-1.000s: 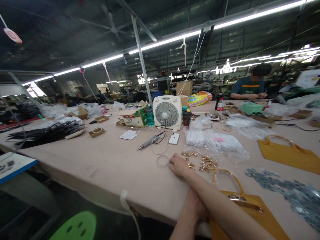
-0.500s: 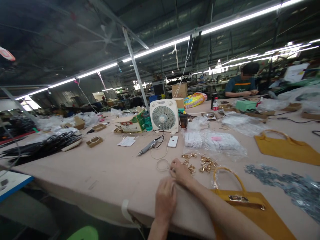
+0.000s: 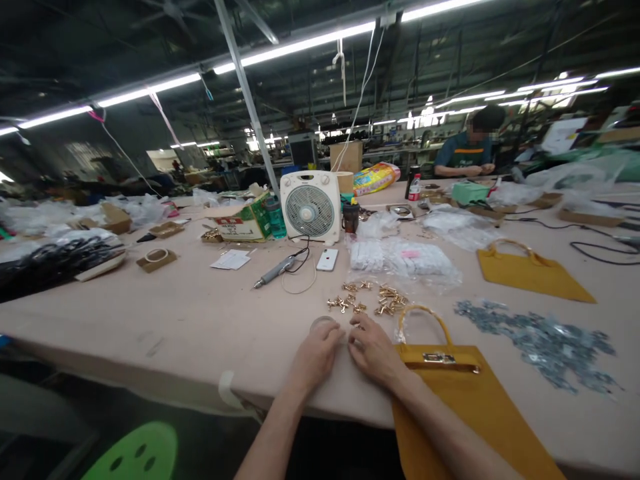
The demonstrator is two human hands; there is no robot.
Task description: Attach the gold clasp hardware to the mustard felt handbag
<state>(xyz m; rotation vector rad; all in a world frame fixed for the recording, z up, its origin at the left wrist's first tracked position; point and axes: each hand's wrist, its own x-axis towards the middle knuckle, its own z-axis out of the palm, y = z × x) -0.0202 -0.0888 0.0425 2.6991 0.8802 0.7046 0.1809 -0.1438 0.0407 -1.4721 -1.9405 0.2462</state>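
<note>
Near the table's front edge, my left hand [image 3: 317, 353] is closed, fingers together, beside a roll of clear tape [image 3: 323, 323] that it partly covers. Just to its right is my right hand [image 3: 371, 348], its fingers curled and pressed together; whatever either hand pinches is too small to make out. Beyond the fingertips lie gold metal pieces [image 3: 392, 300] in loose piles. My right forearm crosses a mustard bag [image 3: 460, 400] with a looped handle and a metal clasp, lying at the table edge.
A white fan [image 3: 311, 208] stands at the back, with a phone [image 3: 327, 259] and a grey electric screwdriver [image 3: 275, 272] before it. Grey metal parts [image 3: 540, 340] and a second mustard bag [image 3: 533, 273] lie right. A co-worker [image 3: 467, 152] sits across the table.
The view has shifted. My left hand has moved forward to beside the tape roll, and my right hand has drawn away from the roll; the two hands are now side by side.
</note>
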